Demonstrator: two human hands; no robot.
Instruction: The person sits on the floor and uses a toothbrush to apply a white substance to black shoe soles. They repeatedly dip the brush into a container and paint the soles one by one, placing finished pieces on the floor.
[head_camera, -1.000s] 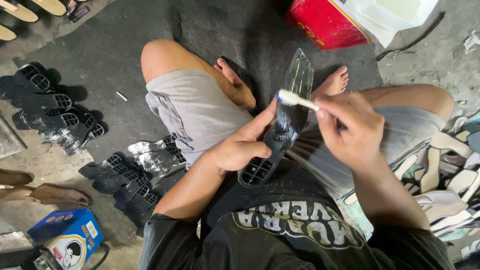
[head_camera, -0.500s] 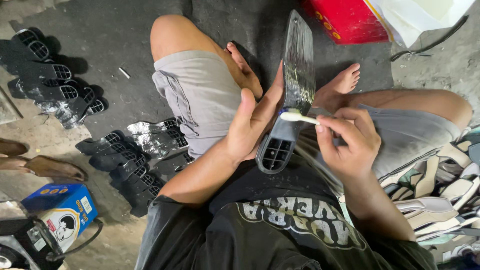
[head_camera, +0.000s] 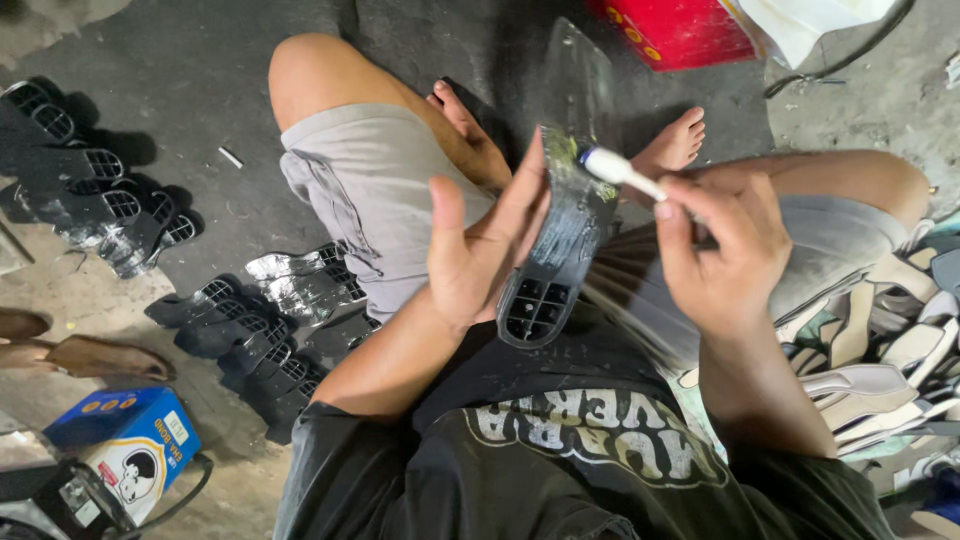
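Left hand (head_camera: 480, 255) grips the black shoe sole (head_camera: 560, 250), now raised more upright. Right hand (head_camera: 720, 250), fingers clamped on a white brush (head_camera: 620, 172), has moved toward the sole's middle; coating continues.
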